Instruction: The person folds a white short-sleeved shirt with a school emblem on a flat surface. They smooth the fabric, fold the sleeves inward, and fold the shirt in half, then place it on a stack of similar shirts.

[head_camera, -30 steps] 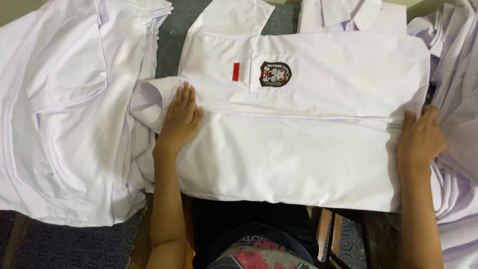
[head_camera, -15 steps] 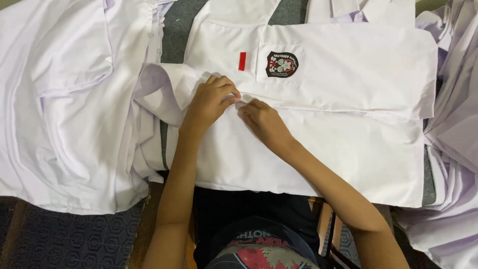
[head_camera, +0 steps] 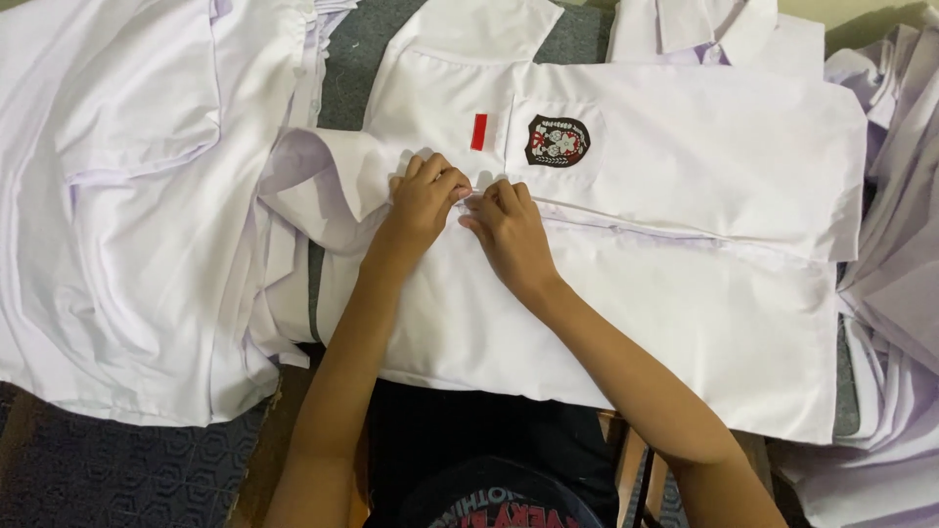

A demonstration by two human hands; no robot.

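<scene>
At the middle of the surface (head_camera: 342, 59): white shirt (head_camera: 685, 293) lying flat; left hand (head_camera: 423, 200) and right hand (head_camera: 509, 227) side by side, fingers pinching its front edge below the badge (head_camera: 557, 141); shirt piles (head_camera: 127, 196) flank it

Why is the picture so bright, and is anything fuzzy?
Head view: even, soft light on the white shirt, so folds cast only faint shadows; both hands, left hand and right hand, look sharp; the badge is slightly soft; no glare spots.
</scene>
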